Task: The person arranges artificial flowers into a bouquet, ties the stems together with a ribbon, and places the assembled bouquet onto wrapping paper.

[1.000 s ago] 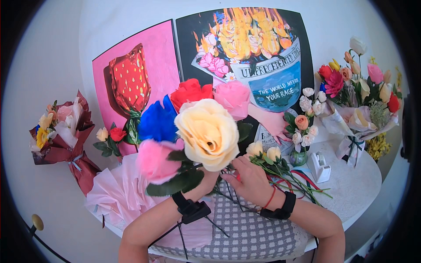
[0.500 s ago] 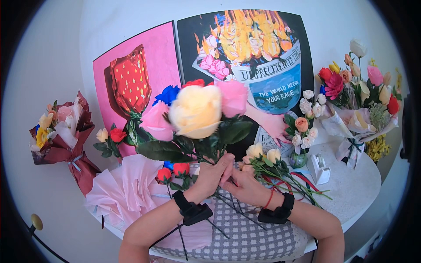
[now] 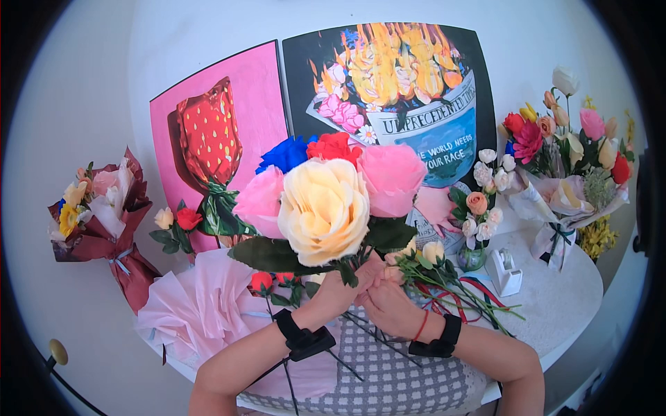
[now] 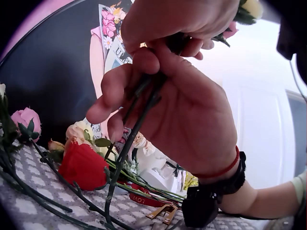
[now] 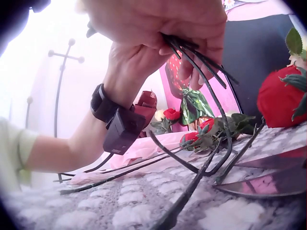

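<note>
A bunch of large artificial roses stands upright before me: a cream rose in front, pink roses either side, with a blue rose and a red rose behind. My left hand grips the bunch by its stems, just under the leaves. Against it, my right hand curls its fingers round the dark stems where they come out below. In the right wrist view, several cut stem ends poke out under the hands.
Pink wrapping paper lies on the left, beside small red roses. Scissor blades rest on the patterned cloth. To the right are loose thin-stemmed flowers, ribbons and a white tape dispenser. Wrapped bouquets stand at both sides.
The bunch first tipped back from facing me to upright, uncovering small red roses on the table. Since then it has shifted slightly right and lower, both hands staying together at the stems.
</note>
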Demonstrator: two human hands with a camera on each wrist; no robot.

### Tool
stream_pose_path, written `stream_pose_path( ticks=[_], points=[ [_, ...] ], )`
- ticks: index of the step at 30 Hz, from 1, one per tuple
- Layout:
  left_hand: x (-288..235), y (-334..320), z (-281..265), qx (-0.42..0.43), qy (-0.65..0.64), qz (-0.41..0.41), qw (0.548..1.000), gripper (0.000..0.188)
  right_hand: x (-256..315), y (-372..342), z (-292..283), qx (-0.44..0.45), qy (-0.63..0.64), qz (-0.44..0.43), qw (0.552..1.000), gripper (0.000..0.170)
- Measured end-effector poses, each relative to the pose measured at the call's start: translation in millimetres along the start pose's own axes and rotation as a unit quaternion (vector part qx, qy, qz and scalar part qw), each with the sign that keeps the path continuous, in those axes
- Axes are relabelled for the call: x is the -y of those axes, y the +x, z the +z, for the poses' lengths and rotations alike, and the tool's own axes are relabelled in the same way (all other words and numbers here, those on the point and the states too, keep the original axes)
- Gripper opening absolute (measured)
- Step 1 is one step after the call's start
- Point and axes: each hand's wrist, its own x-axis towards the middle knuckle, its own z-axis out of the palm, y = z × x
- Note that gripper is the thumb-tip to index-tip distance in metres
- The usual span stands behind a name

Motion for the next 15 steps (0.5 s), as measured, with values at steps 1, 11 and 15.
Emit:
stream_pose_path(
  ticks=[1, 11, 15],
  points=[
    [-3, 0, 0, 0.013, 0.02, -0.024, 0.999, 0.024, -1, 0, -1, 0.0, 0.0, -0.001, 1.0, 0.027],
    [6, 4, 2, 0.015, -0.158, 0.051, 0.986, 0.047, 3, 6, -6, -0.047, 0.065, 0.042, 0.996, 0.025],
    [-10, -1, -2, 0.043, -0.148, -0.033, 0.988, 0.044, 17, 10, -17, 0.001, 0.272, 0.143, 0.952, 0.028]
  ],
)
